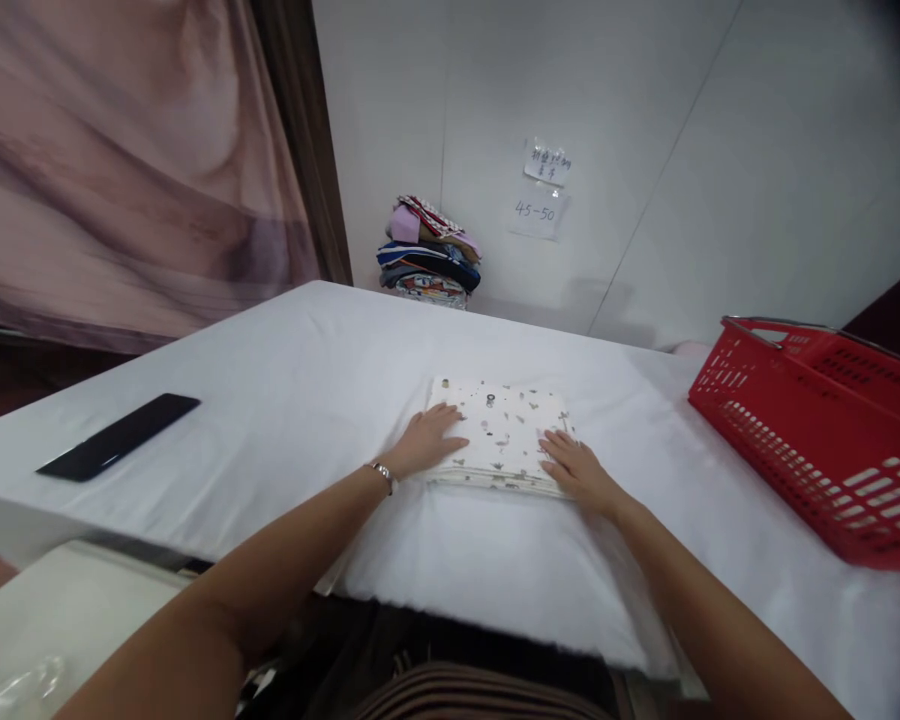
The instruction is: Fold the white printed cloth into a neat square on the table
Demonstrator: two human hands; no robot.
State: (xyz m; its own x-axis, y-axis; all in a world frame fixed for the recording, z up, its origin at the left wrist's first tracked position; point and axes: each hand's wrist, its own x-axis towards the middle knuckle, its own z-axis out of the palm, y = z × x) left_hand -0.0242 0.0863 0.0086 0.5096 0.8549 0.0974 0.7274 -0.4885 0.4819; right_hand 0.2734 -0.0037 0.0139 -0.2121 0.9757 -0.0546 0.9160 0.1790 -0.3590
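Note:
A folded white cloth [506, 425] with small grey and dark prints lies flat on the white-covered table [285, 400], its layers showing along the near edge. Resting on its left side is my left hand [429, 440], fingers spread and flat. My right hand [576, 470] lies on the right side of the same cloth, its fingers stretched out too. Neither hand grips anything. A metal bracelet or watch [382, 474] circles my left wrist.
A red plastic basket [810, 430] stands at the right. A black flat phone-like slab [120, 437] lies at the left. Several folded cloths form a stack [429, 255] by the wall, below paper signs [538, 212]. A pink curtain [135, 160] hangs at the left.

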